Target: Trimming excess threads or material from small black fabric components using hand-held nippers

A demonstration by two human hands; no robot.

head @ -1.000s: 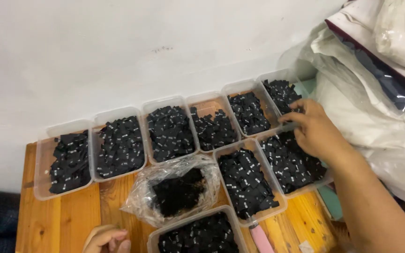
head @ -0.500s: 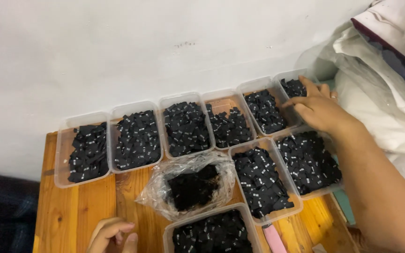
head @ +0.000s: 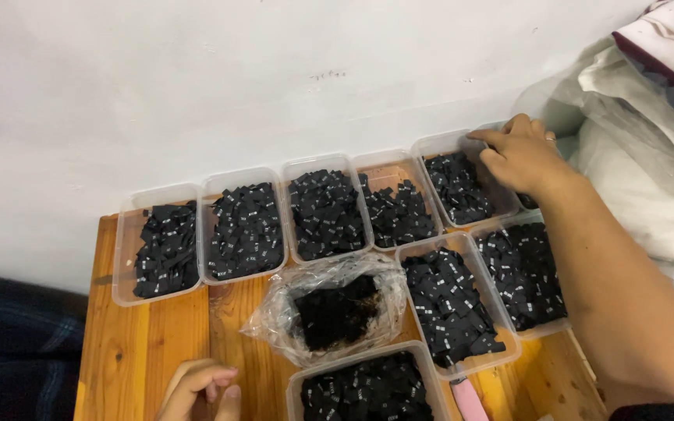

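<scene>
Several clear plastic trays of small black labels sit on a wooden table [head: 142,351] against a white wall. My right hand [head: 520,156] reaches to the far right of the back row, fingers curled over the last tray there and touching the rim of its neighbour [head: 440,144]; what it holds, if anything, is hidden. My left hand [head: 196,390] rests on the wood at the near edge, fingers loosely bent, holding nothing visible. Between the hands lies a crumpled clear plastic bag [head: 329,308] with a heap of black labels in it.
Large white plastic sacks [head: 649,156] pile up at the right, close to the rightmost trays. A pink-handled tool [head: 468,399] lies between the front trays. Dark checked cloth [head: 17,351] shows left of the table.
My right hand has moved from the second-row right tray up to the far right tray of the back row. My left hand has come further into view at the bottom.
</scene>
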